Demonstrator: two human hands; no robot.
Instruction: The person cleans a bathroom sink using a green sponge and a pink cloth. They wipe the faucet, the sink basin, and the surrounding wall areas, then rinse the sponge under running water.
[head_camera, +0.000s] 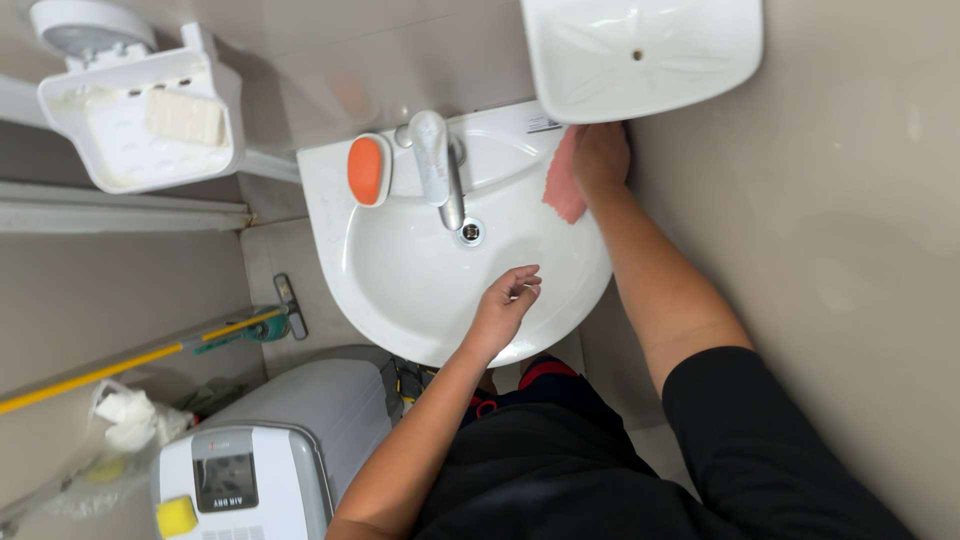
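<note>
A white corner washbasin (400, 290) fills the middle of the head view, with a chrome tap (438, 165) and a drain hole (471, 232). My right hand (601, 157) presses a pink cloth (563, 185) against the basin's back right rim, just under a white wall shelf (640, 55). My left hand (505, 305) rests on the basin's front edge, fingers loosely curled and holding nothing. An orange soap (365, 169) lies in a dish on the rim, left of the tap.
A white wall soap holder (120, 150) with a pale bar hangs at upper left. Below the basin stand a white and grey appliance (270, 450), a yellow-handled mop (130, 362) and a plastic bag with crumpled paper (125, 420). Beige tiled walls close in on both sides.
</note>
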